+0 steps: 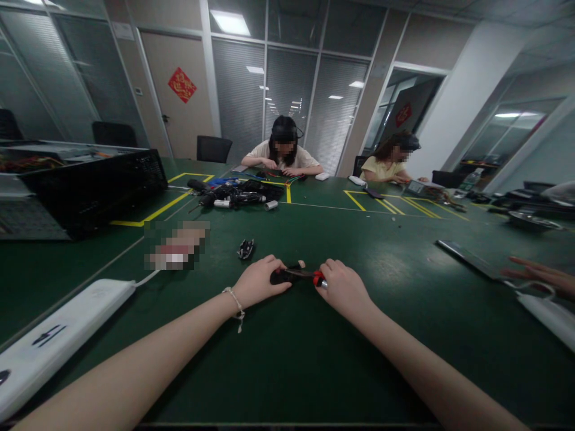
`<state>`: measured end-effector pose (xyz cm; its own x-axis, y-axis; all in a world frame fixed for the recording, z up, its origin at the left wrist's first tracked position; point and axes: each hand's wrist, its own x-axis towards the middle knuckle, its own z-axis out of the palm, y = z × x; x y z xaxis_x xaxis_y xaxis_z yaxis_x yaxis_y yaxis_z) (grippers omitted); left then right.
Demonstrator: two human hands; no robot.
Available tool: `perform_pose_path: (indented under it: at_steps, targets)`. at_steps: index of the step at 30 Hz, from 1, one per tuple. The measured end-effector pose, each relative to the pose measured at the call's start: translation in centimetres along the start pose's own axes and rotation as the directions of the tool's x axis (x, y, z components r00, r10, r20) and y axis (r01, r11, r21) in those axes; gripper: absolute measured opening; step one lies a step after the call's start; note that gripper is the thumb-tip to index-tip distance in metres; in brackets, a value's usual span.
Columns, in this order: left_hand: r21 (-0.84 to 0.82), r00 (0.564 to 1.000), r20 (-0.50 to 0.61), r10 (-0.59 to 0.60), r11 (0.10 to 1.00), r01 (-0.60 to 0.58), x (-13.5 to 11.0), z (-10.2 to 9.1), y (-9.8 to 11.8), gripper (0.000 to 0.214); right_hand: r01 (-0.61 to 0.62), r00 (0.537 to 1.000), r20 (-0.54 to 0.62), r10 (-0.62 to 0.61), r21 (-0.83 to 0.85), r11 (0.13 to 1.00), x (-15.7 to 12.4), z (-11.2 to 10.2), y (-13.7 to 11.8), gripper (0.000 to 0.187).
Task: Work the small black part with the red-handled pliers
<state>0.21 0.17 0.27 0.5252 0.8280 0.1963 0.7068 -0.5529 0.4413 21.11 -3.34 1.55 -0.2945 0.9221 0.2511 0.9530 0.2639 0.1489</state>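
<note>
Close together over the green table (287, 359), my two hands work at the middle. My left hand (258, 281), with a bracelet at the wrist, is closed on a small dark piece (279, 276). In my right hand (345, 288) is a red-handled tool (318, 278), its dark narrow end pointing left to that piece. Its exact kind is partly hidden by my fingers. A small pale bit (302, 264) shows just beyond the tool. Beyond my left hand lies a crumpled black-and-silver part (245, 249).
A white power strip (81, 335) lies at left, below a black computer case (94, 191). Farther back is a heap of black cables and tools (238, 193). Two people sit across the table. At right are a flat dark device (467, 258) and another person's hand (539, 274).
</note>
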Motion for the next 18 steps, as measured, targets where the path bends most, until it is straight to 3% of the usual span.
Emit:
perform_pose_path:
  at_steps: [18]
  targets:
    - [-0.003, 1.000, -0.010, -0.028, 1.000, 0.028, -0.10, 0.02, 0.33, 0.029, 0.003, 1.000, 0.013, -0.003, -0.017, 1.000, 0.02, -0.13, -0.04, 0.021]
